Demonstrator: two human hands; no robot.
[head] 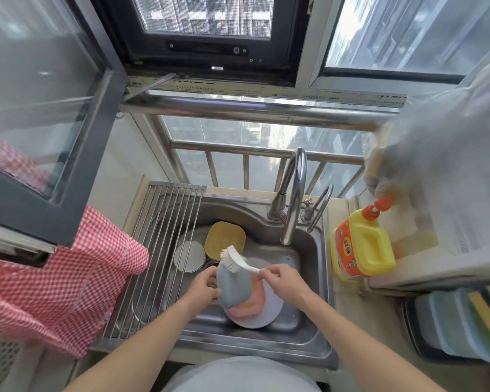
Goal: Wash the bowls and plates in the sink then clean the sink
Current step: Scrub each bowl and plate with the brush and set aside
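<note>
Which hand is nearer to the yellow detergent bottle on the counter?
The right hand. It holds the white brush over the sink, apart from the yellow detergent bottle. The left hand grips the grey dish, farther from the bottle.

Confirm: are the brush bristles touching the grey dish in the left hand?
Touching. Head view: the brush bristles press on the upper edge of the grey dish, which the left hand holds; the right hand grips the handle.

A grey bowl sits at the centre, with a white brush just above it. A pink dish lies on a pale grey plate at 5 o'clock. A mustard-yellow dish is at 12, a yellow bottle (orange cap and label) at 3, and a red-and-white checked cloth at 9.
</note>
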